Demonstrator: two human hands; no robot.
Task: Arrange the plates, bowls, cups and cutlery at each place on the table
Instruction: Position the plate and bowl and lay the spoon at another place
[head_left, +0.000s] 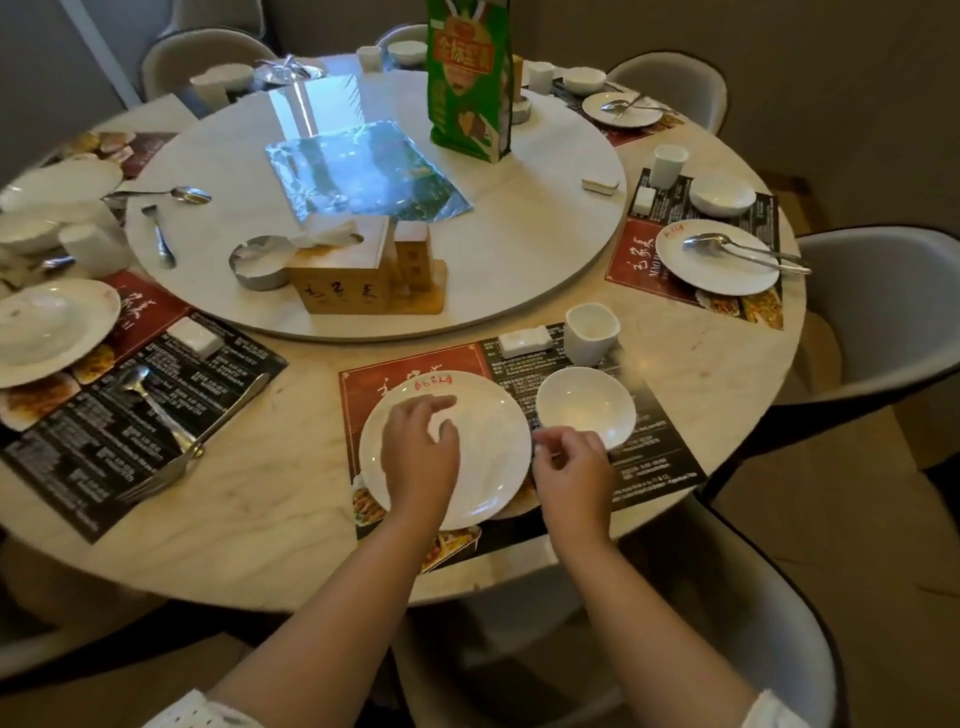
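Note:
A white plate (488, 467) with a red mark lies on the nearest placemat (660, 462). My left hand (421, 452) hovers over the plate's left half, fingers loosely curled and holding nothing. My right hand (571, 470) is at the plate's right rim, its thumb and fingertips pinching the edge. A white bowl (587, 402) sits just right of the plate. Behind the bowl stand a white cup (592, 332) and a chopstick rest (524, 340). No cutlery lies at this place.
A fork (171, 467) and spoon (137, 382) lie on the left placemat beside another plate (47, 327). The right place has a plate (717, 270) with cutlery on it. The turntable (519, 249) carries a tissue box (343, 270), an ashtray (260, 262) and a green bag (467, 78). Chairs ring the table.

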